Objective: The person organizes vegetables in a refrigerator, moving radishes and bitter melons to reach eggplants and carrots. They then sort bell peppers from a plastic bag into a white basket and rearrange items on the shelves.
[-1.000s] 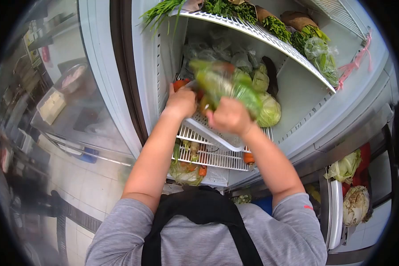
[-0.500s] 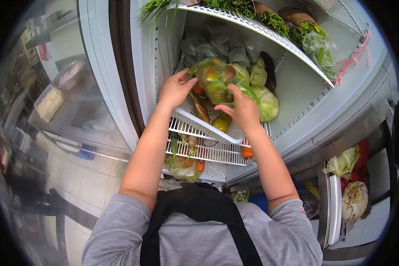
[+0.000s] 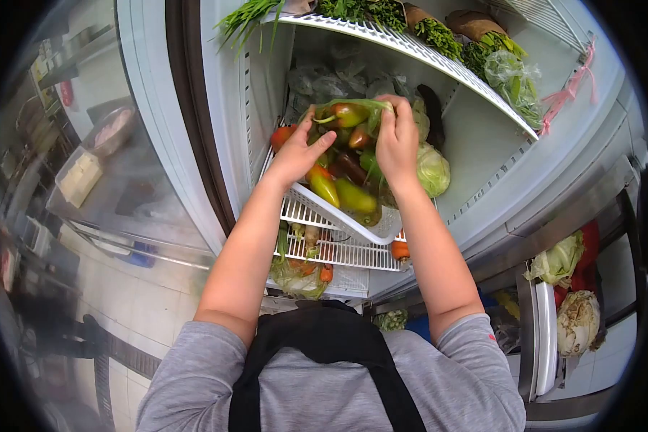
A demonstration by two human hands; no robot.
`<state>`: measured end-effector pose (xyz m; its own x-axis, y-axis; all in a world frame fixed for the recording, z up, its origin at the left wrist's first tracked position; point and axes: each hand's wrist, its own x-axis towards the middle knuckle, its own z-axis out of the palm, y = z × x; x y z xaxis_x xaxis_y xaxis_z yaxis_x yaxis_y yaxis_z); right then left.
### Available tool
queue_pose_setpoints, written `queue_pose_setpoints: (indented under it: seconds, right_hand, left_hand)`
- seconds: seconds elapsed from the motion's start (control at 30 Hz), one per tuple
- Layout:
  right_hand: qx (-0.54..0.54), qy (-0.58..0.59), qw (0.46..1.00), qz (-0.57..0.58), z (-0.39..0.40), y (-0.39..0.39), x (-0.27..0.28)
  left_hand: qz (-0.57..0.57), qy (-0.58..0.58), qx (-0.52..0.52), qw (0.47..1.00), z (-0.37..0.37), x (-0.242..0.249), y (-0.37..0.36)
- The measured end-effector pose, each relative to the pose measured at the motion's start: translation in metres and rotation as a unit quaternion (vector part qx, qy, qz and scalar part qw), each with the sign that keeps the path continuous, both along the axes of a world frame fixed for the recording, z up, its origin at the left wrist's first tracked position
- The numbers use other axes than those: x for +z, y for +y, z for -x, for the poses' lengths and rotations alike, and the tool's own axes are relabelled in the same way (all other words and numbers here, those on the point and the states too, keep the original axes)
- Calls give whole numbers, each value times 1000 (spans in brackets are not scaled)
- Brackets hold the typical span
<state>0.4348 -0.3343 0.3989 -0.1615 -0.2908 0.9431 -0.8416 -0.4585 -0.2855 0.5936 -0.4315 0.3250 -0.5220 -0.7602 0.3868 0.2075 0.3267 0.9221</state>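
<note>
A thin green plastic bag of green, yellow and brownish-red peppers (image 3: 353,194) lies tilted in the white basket (image 3: 371,234) on a fridge shelf. On the bag's left side is my left hand (image 3: 301,153), its thumb and fingers apart over the peppers. At the upper right, my right hand (image 3: 397,137) pinches the edge of the bag between thumb and fingers. A red vegetable (image 3: 282,137) shows left of my left hand. Pale green cabbage (image 3: 433,170) and a dark long vegetable (image 3: 432,115) lie to the right.
Above is a wire shelf (image 3: 410,54) with bunches of greens (image 3: 439,36). A lower rack (image 3: 338,248) has carrots (image 3: 399,250) near it. To the right stands an open drawer (image 3: 543,338) with a cabbage (image 3: 558,259). A glass door (image 3: 158,144) stands at the left.
The bag has come down into the basket and its peppers now spread toward the front. My right hand has moved up and closed on the bag's edge.
</note>
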Motion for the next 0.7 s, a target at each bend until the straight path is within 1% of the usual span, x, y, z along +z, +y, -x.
queue_pose_setpoints:
  seconds: [0.03, 0.07, 0.1, 0.17, 0.2, 0.23, 0.3, 0.33, 0.37, 0.4, 0.43, 0.47, 0.5, 0.57, 0.63, 0.7]
  right_hand:
    - [68, -123, 985, -104, -1, -4, 0]
    - [136, -242, 939, -206, -1, -7, -1]
    - [137, -240, 939, -206, 0, -9, -1]
    - [183, -277, 888, -319, 4, -13, -1]
    - [216, -286, 862, -358, 11, -7, 3]
    - [217, -284, 862, -359, 19, -3, 3]
    - [136, -165, 929, -301, 28, 7, 4]
    - [68, -121, 927, -349, 32, 20, 8]
    - [67, -120, 927, -350, 49, 23, 0]
    - [122, -161, 901, -385, 73, 21, -16]
    - [175, -201, 869, -417, 85, 21, -25]
    - [152, -340, 835, -406, 78, 28, -20]
    - [152, -341, 834, -406, 83, 25, -26]
    - [117, -238, 860, -435, 101, 10, -47]
    - [129, -251, 856, -434, 114, -7, -46]
    - [123, -254, 819, -499, 107, -21, -39]
  left_hand:
    - [20, -20, -4, 1000, 4, -9, -7]
    - [1, -54, 36, 998, -1, 2, 1]
    - [0, -53, 38, 998, 0, -1, -1]
    - [-76, 58, 46, 994, 2, -6, -6]
    - [-75, 59, 49, 994, 1, -4, -6]
    - [-92, 66, 61, 992, 1, -2, -5]
    - [-111, 77, 74, 988, -1, 1, -4]
    - [-118, 96, 51, 987, -2, 2, -4]
    - [-125, 114, 27, 985, -5, 3, -4]
    - [-125, 114, 27, 985, -8, 5, -4]
    - [-155, 117, -52, 980, -12, 8, -4]
    - [-185, 118, -131, 967, -15, 8, -3]
    - [-186, 118, -131, 967, -15, 6, -1]
    - [-130, 91, -156, 975, -13, 5, 3]
    - [-148, 88, -168, 971, -15, 9, 4]
    - [-149, 76, -133, 977, -14, 10, 8]
